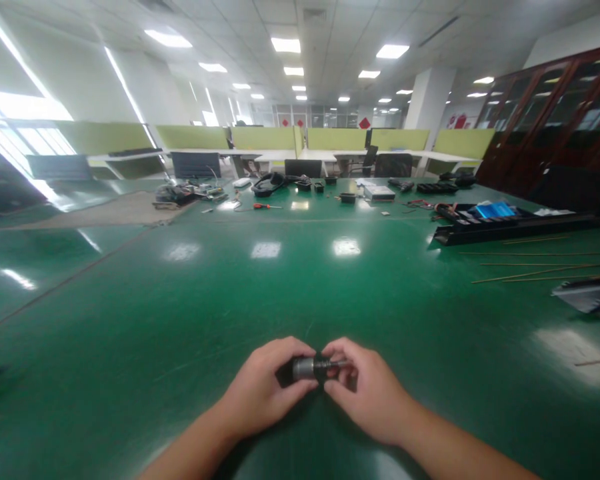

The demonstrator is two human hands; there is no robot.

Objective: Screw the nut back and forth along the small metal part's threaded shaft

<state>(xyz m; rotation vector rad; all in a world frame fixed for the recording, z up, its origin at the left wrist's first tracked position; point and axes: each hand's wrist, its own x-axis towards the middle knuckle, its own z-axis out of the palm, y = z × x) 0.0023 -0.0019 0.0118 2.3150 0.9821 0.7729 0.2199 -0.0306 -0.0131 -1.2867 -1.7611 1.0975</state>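
Observation:
Between my hands, close above or on the green table (300,293), lies a small cylindrical motor (305,368) with a grey metal body. A dark collar and a thin shaft stick out from its right end. My left hand (265,380) is closed around the body, thumb on the near side and fingers on the far side. My right hand (367,387) curls around the collar and shaft end with bent fingers. Part of the shaft is hidden among those fingers.
An orange-handled screwdriver (264,207) lies at the table's far side, near dark headphones (269,183) and a white box (379,193). To the right are a long black channel (510,229), a blue packet (495,210) and several thin rods (540,265). A mat (110,212) lies left.

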